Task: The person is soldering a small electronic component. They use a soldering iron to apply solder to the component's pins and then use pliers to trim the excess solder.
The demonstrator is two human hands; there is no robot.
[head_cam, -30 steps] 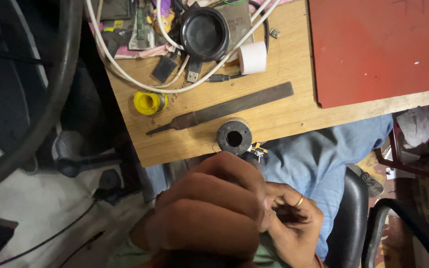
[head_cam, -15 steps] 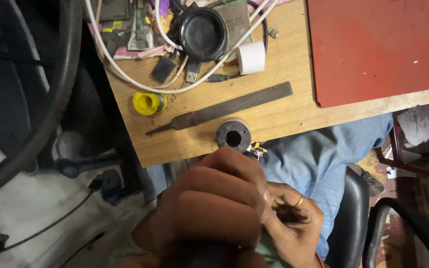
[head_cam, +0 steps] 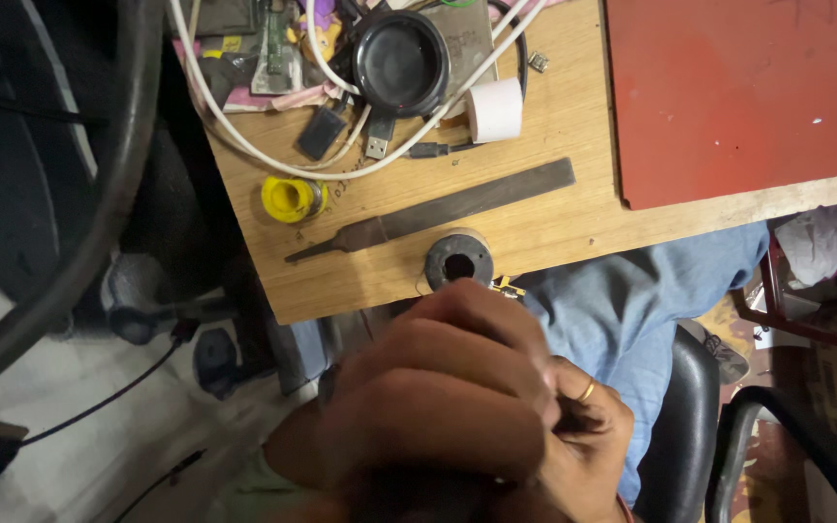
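Note:
Close under the camera and blurred, my left hand (head_cam: 438, 397) has its fingers curled down over my right hand; whatever lies under them is hidden. My right hand (head_cam: 588, 441), with a gold ring (head_cam: 586, 391) on one finger, pinches a small dark object (head_cam: 573, 422) against the left fingers. Both hands hover above my lap in blue jeans (head_cam: 632, 300), just in front of the wooden table's edge (head_cam: 573, 237). Nearest on the table are a grey spool with a hole (head_cam: 458, 261) and a small yellow-black part (head_cam: 508, 287).
On the table lie a long metal file (head_cam: 438, 208), a yellow tape roll (head_cam: 290, 199), a white roll (head_cam: 494, 109), a black round lid (head_cam: 401, 61), white cables (head_cam: 244, 126) and a red mat (head_cam: 738, 87). A black chair (head_cam: 699, 416) is under me. A dark tyre (head_cam: 99, 194) stands on the left.
My left hand has shifted slightly up toward the table edge and closed more over the right hand. The things on the table have not moved.

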